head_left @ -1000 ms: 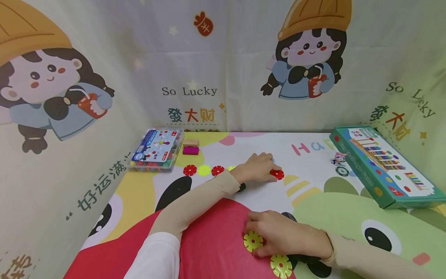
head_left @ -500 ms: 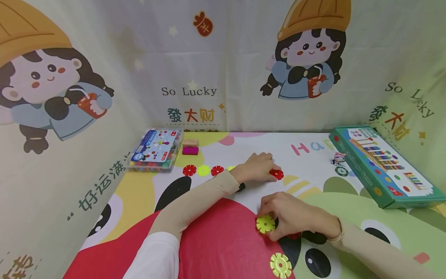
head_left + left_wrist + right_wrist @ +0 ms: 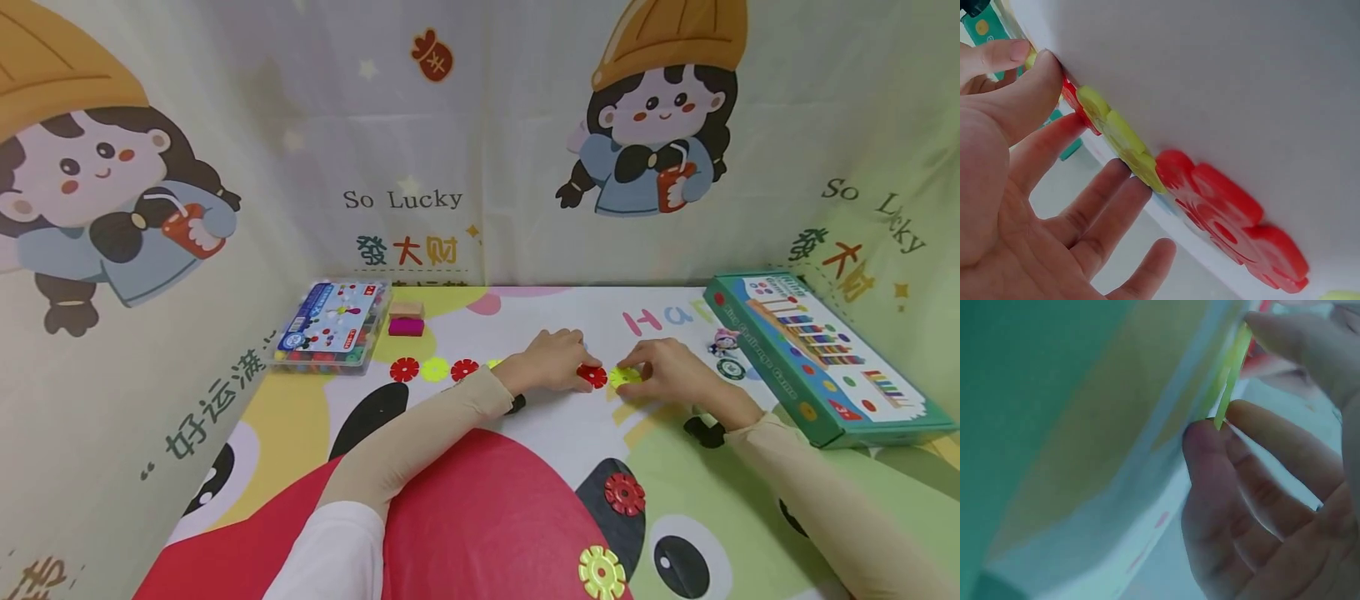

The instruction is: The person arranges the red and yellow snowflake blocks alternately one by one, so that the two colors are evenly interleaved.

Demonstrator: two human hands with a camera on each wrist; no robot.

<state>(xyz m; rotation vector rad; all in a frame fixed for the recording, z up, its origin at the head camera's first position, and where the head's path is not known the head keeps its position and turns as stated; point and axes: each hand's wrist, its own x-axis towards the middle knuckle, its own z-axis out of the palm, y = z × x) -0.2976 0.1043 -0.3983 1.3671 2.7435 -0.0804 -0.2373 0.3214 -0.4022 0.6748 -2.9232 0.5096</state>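
Note:
A row of alternating red and yellow snowflake building discs crosses the table, including a red disc (image 3: 404, 369), a yellow disc (image 3: 435, 369) and another red disc (image 3: 464, 369). My left hand (image 3: 551, 360) covers the middle of the row. Its thumb and index finger pinch the red disc (image 3: 595, 377) at the right end, while other fingertips touch a yellow disc (image 3: 1119, 137) in the left wrist view. Between thumb and fingers my right hand (image 3: 671, 375) pinches a yellow disc (image 3: 624, 377), right beside that red one. Nearer lie a loose red disc (image 3: 625, 494) and a yellow disc (image 3: 602, 572).
At the back left stands a clear plastic box (image 3: 330, 327) of colourful pieces, next to tan and magenta blocks (image 3: 406, 327). A green game box (image 3: 828, 358) lies on the right, with a small figurine (image 3: 724, 341) and a round dark-rimmed item (image 3: 731, 368) by it.
My right hand has carried the yellow disc from the near part of the table up to the row's right end. A loose red disc has come into sight. My left hand has stayed put.

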